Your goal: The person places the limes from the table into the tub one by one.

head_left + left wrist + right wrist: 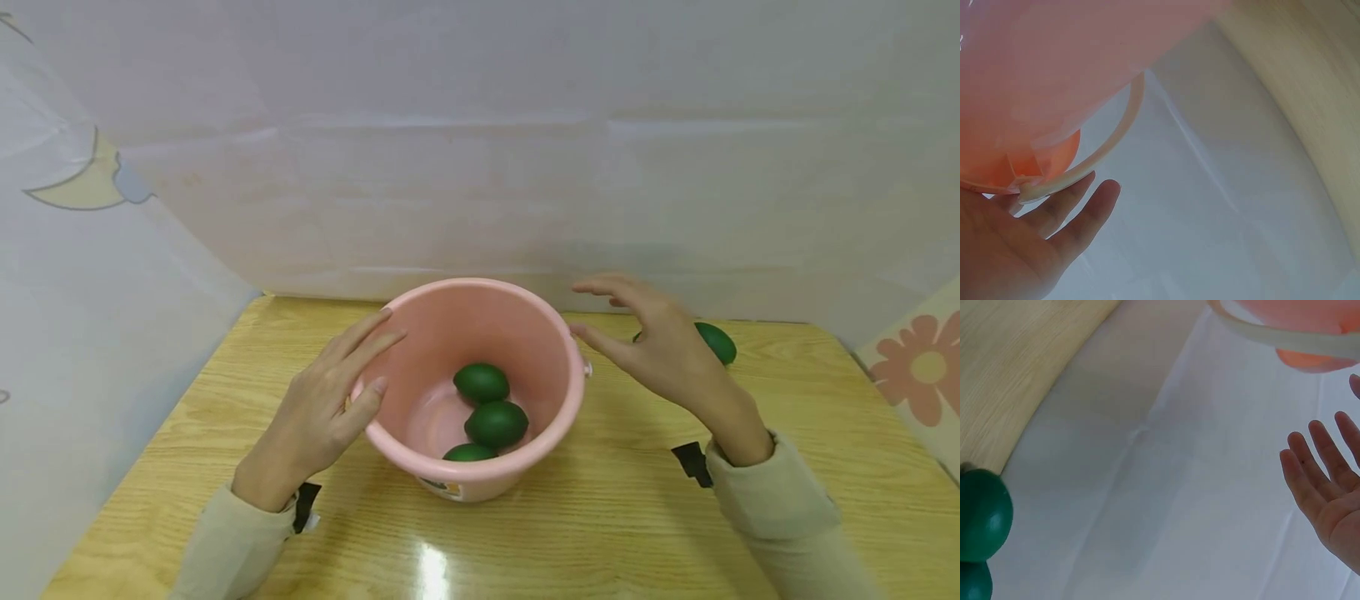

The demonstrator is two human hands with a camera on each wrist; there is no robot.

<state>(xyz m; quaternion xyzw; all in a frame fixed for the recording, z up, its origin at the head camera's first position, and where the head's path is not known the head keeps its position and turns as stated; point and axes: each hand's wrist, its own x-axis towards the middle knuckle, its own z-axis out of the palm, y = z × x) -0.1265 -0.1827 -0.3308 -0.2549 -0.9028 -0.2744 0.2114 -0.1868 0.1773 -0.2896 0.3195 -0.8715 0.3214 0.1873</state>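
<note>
A pink bucket [480,487] with a pale handle [1110,144] stands upright on the table. Inside it lie three dark green, lemon-shaped fruits, among them one [482,383] at the back and one [497,425] in the middle. At the left rim is my left hand [318,408], its fingers spread and extended along the edge; whether the thumb presses the rim I cannot tell. My right hand [660,346] hovers just right of the bucket, fingers apart, with nothing in it. Behind that hand sits another green fruit [716,342], partly hidden; the right wrist view shows two green fruits [984,515] there.
The wooden table [615,517] carries the bucket near its back edge. A pale sheet [450,192] hangs behind it, with a moon print on the left and a flower print [926,367] on the right.
</note>
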